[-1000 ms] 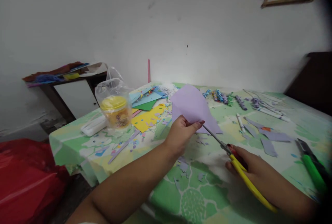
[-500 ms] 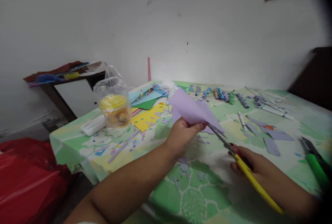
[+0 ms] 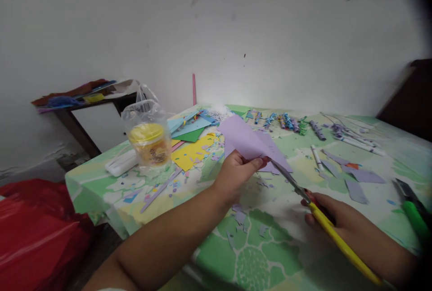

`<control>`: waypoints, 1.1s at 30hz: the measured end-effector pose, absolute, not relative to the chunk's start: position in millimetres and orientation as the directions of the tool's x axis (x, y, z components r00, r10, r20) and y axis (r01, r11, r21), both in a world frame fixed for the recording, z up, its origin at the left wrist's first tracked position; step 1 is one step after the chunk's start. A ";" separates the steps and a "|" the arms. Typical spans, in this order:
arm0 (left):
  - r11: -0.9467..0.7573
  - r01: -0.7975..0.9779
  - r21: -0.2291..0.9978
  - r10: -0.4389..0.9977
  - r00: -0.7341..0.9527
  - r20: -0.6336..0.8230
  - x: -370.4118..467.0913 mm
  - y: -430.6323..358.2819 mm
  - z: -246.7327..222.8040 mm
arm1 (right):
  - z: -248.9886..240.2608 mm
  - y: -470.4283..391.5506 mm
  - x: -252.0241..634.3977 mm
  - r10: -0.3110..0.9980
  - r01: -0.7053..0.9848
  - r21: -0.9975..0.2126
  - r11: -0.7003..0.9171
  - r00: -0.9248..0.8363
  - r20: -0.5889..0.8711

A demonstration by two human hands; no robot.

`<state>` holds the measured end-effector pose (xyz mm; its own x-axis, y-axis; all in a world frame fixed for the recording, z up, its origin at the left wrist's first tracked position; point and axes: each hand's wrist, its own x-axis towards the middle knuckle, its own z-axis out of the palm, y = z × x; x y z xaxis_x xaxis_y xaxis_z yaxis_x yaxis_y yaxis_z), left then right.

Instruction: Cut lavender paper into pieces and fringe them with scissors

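Observation:
My left hand (image 3: 238,172) pinches the near edge of a sheet of lilac paper (image 3: 241,133), held up above the table. Beneath it lies another lilac sheet (image 3: 275,147). In my right hand (image 3: 329,214) is a pair of scissors (image 3: 334,235) with yellow and red handles. Their blades look closed or nearly so and reach the paper's edge beside my left thumb. Small lilac scraps (image 3: 239,217) are scattered on the cloth below my hands.
A bagged tub with a yellow lid (image 3: 146,133) stands at left. Yellow paper (image 3: 192,154) and blue sheets lie behind. Decorated paper rolls (image 3: 288,121) line the back. At right are a marker (image 3: 316,158), lilac offcuts (image 3: 356,190) and a green-handled tool (image 3: 413,217).
The scissors and my right hand have moved slightly right and down, and the blades now look more closed. My left hand keeps its hold on the paper.

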<state>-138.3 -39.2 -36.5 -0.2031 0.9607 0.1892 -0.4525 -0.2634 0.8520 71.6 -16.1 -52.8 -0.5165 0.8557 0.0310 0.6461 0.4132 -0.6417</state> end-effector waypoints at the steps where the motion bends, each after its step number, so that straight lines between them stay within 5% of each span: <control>1: -0.263 -0.432 0.863 0.960 -0.203 0.191 -138.1 -39.6 -36.2 | -52.8 -16.1 71.4 0.853 0.646 -0.643 0.412 -0.521 0.023; 22: -0.288 -0.250 0.924 0.936 -0.279 0.216 -133.0 -44.7 -34.1 | -55.5 -14.9 71.5 0.842 0.641 -0.663 0.388 -0.539 -0.028; 33: -0.303 -0.328 0.895 0.943 -0.240 0.231 -131.9 -43.3 -35.6 | -57.1 -15.5 71.1 0.861 0.638 -0.671 0.376 -0.509 -0.001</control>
